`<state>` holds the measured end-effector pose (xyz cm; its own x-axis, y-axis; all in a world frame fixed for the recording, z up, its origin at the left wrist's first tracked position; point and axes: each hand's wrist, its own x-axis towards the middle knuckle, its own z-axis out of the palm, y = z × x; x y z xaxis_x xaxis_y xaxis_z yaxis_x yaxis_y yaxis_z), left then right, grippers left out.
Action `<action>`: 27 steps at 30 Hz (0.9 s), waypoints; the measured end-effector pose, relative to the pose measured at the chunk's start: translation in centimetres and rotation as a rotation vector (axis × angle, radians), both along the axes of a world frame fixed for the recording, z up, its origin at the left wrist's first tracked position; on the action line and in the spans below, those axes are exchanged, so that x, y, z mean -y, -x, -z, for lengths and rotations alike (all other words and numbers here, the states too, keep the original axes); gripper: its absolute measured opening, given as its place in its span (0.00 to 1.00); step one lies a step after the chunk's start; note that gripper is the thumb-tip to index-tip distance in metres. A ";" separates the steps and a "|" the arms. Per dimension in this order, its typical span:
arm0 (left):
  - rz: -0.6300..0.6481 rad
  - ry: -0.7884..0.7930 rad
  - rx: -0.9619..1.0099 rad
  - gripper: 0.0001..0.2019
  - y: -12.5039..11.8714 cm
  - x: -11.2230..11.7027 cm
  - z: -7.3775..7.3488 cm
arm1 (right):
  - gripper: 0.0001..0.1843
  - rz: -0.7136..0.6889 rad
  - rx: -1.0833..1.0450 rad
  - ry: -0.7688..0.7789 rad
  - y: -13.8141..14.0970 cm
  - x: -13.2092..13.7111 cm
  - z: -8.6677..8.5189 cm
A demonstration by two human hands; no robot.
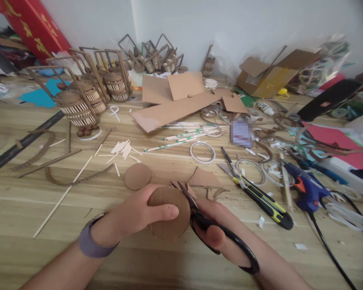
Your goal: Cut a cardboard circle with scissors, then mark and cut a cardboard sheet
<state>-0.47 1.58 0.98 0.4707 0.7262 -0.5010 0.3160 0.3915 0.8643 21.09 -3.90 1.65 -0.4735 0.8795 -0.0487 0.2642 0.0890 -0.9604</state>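
Observation:
Between thumb and fingers, my left hand (145,215) grips a round cardboard disc (171,201), thumb flat on its face. My right hand (218,225) is closed round the black handles of a pair of scissors (201,217). Their slightly parted blades sit at the disc's upper right edge. Just beyond, a second cardboard disc (138,176) lies flat on the table. Cardboard offcuts (204,177) rest past the scissors. My left fingers under the disc are hidden.
Right of my hands lie a yellow-black utility knife (261,199) and a blue glue gun (310,187). Tape rolls (202,153), cut sticks (122,149) and cardboard sheets (172,106) spread behind. Small lidded baskets (75,106) stand at the back left, an open carton (272,76) at the back right.

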 end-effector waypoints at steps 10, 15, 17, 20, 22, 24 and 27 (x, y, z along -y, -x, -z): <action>-0.001 -0.009 0.005 0.27 -0.2 0.0 -0.5 | 0.39 0.003 0.043 -0.052 -0.2 0.0 0.6; -0.014 -0.012 0.020 0.28 -0.2 0.1 -0.6 | 0.43 -0.005 0.046 -0.011 -0.2 0.0 0.3; -0.008 -0.015 0.012 0.29 -0.1 0.0 -0.4 | 0.43 -0.002 0.052 -0.004 -0.1 0.1 0.2; -0.012 -0.034 -0.002 0.29 -0.1 0.0 -0.4 | 0.43 0.009 0.074 0.008 0.1 0.1 0.1; -0.009 -0.044 -0.001 0.27 -0.2 0.0 -0.5 | 0.42 -0.008 0.062 0.002 0.1 0.2 0.1; -0.010 -0.049 0.005 0.26 -0.2 0.0 -0.6 | 0.40 -0.029 0.033 -0.018 0.1 0.2 0.2; -0.023 -0.041 0.008 0.27 -0.3 0.0 -0.6 | 0.39 -0.033 -0.003 -0.042 0.1 0.1 0.1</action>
<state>-0.19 1.55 1.61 0.4574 0.7565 -0.4675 0.3008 0.3631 0.8819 21.00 -4.01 1.52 -0.5022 0.8647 -0.0111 0.2578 0.1375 -0.9564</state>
